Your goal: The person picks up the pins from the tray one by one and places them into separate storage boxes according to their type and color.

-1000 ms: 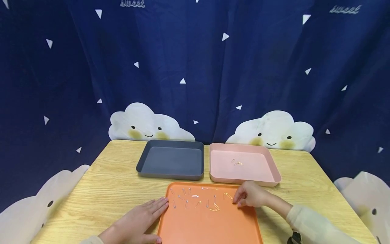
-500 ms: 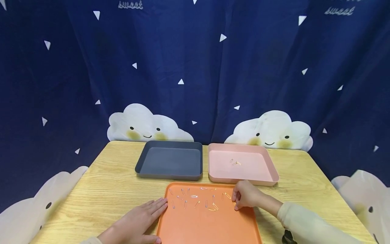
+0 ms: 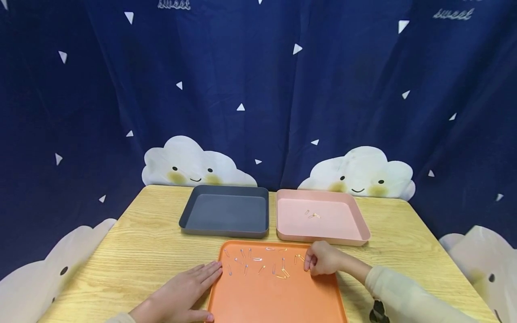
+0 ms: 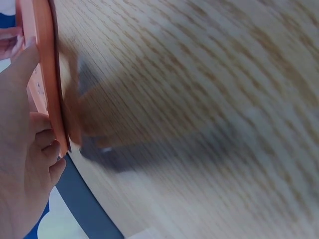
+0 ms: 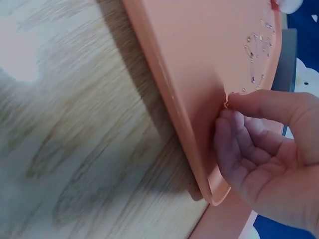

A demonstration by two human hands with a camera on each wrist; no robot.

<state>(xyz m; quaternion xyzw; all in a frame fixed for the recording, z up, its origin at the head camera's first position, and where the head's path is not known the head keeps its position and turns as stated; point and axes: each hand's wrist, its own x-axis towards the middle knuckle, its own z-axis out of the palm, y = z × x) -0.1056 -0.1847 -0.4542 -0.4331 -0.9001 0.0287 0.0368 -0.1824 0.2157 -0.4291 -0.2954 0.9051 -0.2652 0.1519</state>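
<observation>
My right hand [image 3: 323,258] is over the right side of an orange tray [image 3: 274,298]. Between its thumb and index fingertip it pinches a small gold safety pin [image 5: 227,105], mostly covered by the fingers. Scattered across the tray's far half lie several safety pins, some silver like this silver safety pin [image 3: 257,259], others gold like this gold safety pin [image 3: 286,272]. The left hand [image 3: 181,291] lies along the tray's left edge, fingers straight and touching the rim, thumb near the lower left side.
Behind the orange tray stand a dark grey tray [image 3: 226,233] on the left and a pink tray [image 3: 323,240] on the right. A few safety pins [image 3: 313,216] lie in the pink one. All rest on a wooden table [image 3: 153,233] before a blue curtain [image 3: 242,67].
My right hand has shifted slightly left over the tray, and its fingers have taken hold of a gold safety pin. The left hand stays at the rim.
</observation>
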